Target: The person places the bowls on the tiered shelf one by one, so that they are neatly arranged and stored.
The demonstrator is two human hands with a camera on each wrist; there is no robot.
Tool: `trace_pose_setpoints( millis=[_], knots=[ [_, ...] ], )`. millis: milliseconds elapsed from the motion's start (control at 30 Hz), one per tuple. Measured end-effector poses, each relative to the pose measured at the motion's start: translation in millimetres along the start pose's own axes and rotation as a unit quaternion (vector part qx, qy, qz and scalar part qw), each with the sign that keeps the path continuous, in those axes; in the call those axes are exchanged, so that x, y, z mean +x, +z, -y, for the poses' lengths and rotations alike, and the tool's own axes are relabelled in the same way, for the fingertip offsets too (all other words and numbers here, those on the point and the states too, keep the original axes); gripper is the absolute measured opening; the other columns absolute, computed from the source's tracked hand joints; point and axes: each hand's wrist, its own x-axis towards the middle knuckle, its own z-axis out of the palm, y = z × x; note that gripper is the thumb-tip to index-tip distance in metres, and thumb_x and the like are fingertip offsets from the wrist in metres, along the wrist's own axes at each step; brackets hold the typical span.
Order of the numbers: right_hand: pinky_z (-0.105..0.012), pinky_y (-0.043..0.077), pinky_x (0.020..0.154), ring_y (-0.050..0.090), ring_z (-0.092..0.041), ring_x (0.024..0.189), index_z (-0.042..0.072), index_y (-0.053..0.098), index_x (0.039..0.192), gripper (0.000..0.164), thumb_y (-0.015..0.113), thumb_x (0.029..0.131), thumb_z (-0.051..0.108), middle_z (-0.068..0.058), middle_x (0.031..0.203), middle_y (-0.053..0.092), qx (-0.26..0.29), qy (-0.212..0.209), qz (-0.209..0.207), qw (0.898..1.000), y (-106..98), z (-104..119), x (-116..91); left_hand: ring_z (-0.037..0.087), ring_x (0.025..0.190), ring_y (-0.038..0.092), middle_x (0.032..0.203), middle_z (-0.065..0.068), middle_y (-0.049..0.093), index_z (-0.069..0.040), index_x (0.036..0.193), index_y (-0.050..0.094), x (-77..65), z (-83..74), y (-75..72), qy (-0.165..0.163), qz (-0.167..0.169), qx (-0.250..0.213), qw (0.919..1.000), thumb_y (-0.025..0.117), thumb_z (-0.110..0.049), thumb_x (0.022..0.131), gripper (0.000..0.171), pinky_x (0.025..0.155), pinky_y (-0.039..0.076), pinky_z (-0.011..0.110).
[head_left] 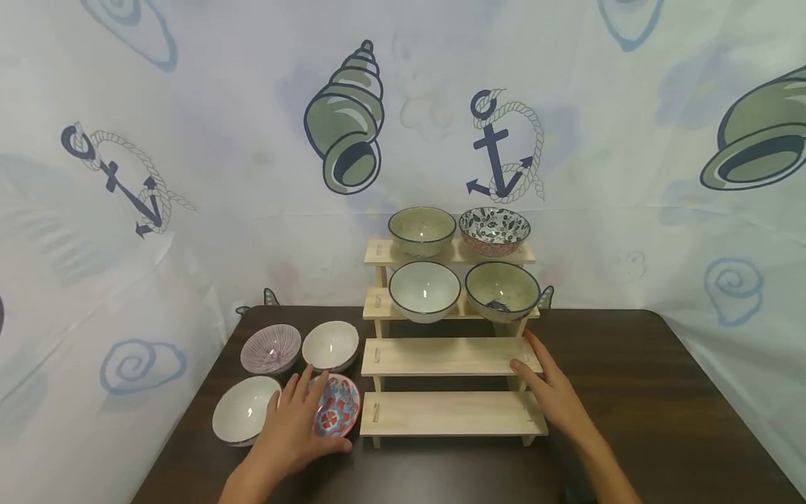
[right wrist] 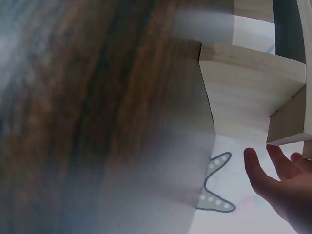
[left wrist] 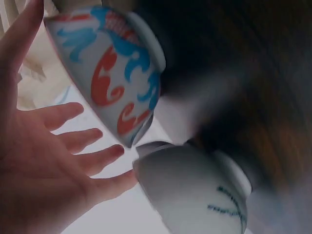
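In the head view my left hand [head_left: 292, 423] is spread over a red and blue patterned bowl [head_left: 338, 406], at its left and front side. The left wrist view shows that patterned bowl [left wrist: 105, 68] beside the spread fingers, and a white bowl [left wrist: 195, 190] close to the little finger. My right hand [head_left: 560, 395] is at the right end of a stepped wooden stand [head_left: 450, 357], with its thumb at the end of a middle step. In the right wrist view, the fingers of the right hand [right wrist: 287, 180] extend loosely beside the wooden steps [right wrist: 253, 92].
Behind the left hand sit a purple striped bowl [head_left: 271, 348] and a cream bowl [head_left: 330, 345]; another white bowl [head_left: 245, 409] is left of it. The upper steps carry a pale green bowl [head_left: 422, 231], a floral bowl [head_left: 494, 231], a white bowl [head_left: 425, 290] and an olive bowl [head_left: 502, 290].
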Motion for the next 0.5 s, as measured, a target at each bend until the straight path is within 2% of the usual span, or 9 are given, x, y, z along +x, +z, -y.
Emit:
trace_pose_setpoints(
  millis=[233, 500],
  knots=[
    [-0.066, 0.049, 0.102, 0.047, -0.052, 0.141, 0.028, 0.017, 0.167, 0.068, 0.049, 0.109, 0.045, -0.016, 0.173, 0.019, 0.009, -0.001, -0.019, 1.0, 9, -7, -18, 0.06, 0.146, 0.029, 0.161, 0.035, 0.031, 0.001, 0.157, 0.037, -12.6, 1.3, 20.6, -0.032, 0.036, -0.007, 0.9988, 0.088, -0.073, 0.06, 0.131, 0.114, 0.02, 0.08],
    [-0.061, 0.051, 0.101, 0.058, -0.044, 0.132, 0.03, 0.021, 0.166, 0.068, 0.051, 0.108, 0.047, -0.015, 0.171, 0.026, 0.002, -0.005, -0.038, 0.999, 5, -4, -9, 0.056, 0.139, 0.037, 0.156, 0.04, 0.033, 0.005, 0.153, 0.038, -4.5, 9.2, 25.1, -0.028, 0.008, -0.012, 0.9995, 0.087, -0.075, 0.059, 0.132, 0.107, 0.024, 0.077]
  ],
)
